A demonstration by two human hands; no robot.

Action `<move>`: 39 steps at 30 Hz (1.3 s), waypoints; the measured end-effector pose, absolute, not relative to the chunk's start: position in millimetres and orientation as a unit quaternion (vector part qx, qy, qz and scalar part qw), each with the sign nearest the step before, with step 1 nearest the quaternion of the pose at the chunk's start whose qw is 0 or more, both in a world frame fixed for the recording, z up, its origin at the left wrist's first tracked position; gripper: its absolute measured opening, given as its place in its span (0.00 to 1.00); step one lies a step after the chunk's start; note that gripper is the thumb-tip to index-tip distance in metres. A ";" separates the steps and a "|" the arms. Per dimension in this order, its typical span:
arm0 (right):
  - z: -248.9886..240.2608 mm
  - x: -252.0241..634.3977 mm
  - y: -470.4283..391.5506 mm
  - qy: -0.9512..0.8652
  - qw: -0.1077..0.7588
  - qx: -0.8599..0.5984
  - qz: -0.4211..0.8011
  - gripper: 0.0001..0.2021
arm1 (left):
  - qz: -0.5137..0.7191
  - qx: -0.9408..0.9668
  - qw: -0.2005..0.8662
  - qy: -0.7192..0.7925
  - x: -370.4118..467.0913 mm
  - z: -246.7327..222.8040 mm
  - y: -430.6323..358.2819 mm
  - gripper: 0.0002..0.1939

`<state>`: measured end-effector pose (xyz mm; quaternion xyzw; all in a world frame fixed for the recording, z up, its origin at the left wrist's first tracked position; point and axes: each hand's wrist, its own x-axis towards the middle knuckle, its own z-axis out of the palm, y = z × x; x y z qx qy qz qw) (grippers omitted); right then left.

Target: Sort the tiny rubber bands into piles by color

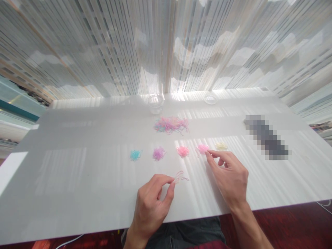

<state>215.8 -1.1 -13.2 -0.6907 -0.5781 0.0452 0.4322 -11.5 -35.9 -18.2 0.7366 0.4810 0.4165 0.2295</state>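
Several bands jut rightward from left grip.

No legible text, labels or numbers, the pixelated dark object perhaps too unclear.

Left hand pinching pale bands, right hand at light pink pile, multicoloured pile beyond, white table

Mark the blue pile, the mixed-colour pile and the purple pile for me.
Blue pile (135,155), head view: middle of the heap.
Mixed-colour pile (170,125), head view: middle of the heap.
Purple pile (158,153), head view: middle of the heap.
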 end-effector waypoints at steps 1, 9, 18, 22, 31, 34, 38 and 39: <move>-14.0 220.5 -1.9 -0.571 0.429 -0.698 0.044 0.06 | 0.416 0.737 0.230 0.481 -11.4 -18.1 -35.9 0.04; -16.8 224.5 1.2 -0.564 0.425 -0.706 0.044 0.10 | 0.406 0.740 0.227 0.485 -11.5 -17.7 -34.0 0.04; -18.9 223.9 3.9 -0.574 0.424 -0.700 0.037 0.09 | 0.403 0.740 0.231 0.486 -11.8 -17.6 -34.7 0.05; -18.7 223.7 1.3 -0.582 0.417 -0.696 0.045 0.10 | 0.405 0.740 0.231 0.485 -11.9 -18.3 -35.0 0.05; -17.1 220.7 -13.8 -0.643 0.414 -0.642 0.058 0.06 | 0.406 0.743 0.228 0.480 -11.5 -19.0 -35.1 0.05; -17.4 215.3 -24.2 -0.683 0.408 -0.594 0.118 0.05 | 0.400 0.748 0.207 0.487 -10.4 -19.1 -34.7 0.05; -19.3 208.2 -35.1 -0.745 0.359 -0.531 0.184 0.06 | 0.370 0.772 0.155 0.493 -7.9 -20.7 -35.1 0.05; -19.9 206.8 -36.3 -0.755 0.345 -0.526 0.188 0.05 | 0.363 0.775 0.143 0.496 -7.3 -21.7 -35.4 0.06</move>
